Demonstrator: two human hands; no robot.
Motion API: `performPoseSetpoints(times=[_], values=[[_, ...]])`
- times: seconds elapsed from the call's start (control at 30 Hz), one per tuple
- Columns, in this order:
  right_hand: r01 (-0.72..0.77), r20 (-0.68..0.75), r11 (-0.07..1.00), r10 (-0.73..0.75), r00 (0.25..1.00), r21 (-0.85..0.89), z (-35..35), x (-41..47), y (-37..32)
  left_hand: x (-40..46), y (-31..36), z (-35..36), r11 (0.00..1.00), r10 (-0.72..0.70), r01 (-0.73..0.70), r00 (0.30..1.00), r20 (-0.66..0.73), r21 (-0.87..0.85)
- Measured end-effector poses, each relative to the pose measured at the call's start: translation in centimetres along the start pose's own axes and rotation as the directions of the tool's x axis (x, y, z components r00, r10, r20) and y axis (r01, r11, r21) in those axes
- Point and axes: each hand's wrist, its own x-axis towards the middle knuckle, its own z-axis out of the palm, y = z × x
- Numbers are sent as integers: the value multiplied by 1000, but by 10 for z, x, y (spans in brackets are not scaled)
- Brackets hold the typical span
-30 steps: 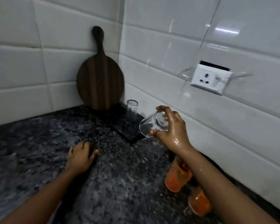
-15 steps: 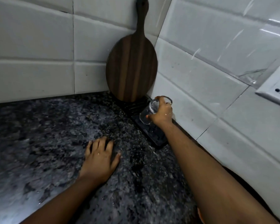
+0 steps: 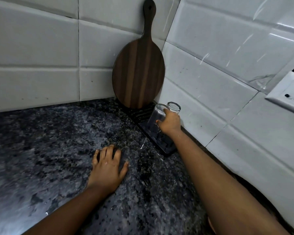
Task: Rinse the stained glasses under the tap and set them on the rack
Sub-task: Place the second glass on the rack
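Resting flat on the dark speckled granite desk (image 3: 41,141), left hand (image 3: 109,164) at lower centre, fingers spread and straight, palm down, wet sheen on the knuckles, holding nothing. Leaning upright in the tiled corner behind, round dark wooden cutting board (image 3: 138,73), handle up, lower edge on the far end of the rack. Lying along the right wall, black ribbed rack (image 3: 161,141), flat on the desk, near end just left of the right forearm. Gripping a clear glass (image 3: 154,118), right hand (image 3: 170,122), fingers curled round its side, glass upside down and tilted, rim low over the rack; contact with the rack not clear. Standing just behind that hand, second clear glass (image 3: 173,107), upside down on the rack, close to the wall tiles, mostly hidden by the hand. Showing at the far right edge, white wall socket (image 3: 288,97) on the tiles, well apart from the rack. Peeking at the bottom edge beside the right forearm, small orange sliver (image 3: 211,225), too little visible to identify.
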Motion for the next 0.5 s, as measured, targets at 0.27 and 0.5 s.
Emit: performPoseSetpoints(times=[0.27,0.5], values=[[94,-99,969,-73,992,227,-74,-172,22,-7,5,-16,999,53,-53,999,1,-7],[-469,-317,878,419,851,-96,-148,-326,167,-77,89,-11,869,396,-426,904,-163,-251]])
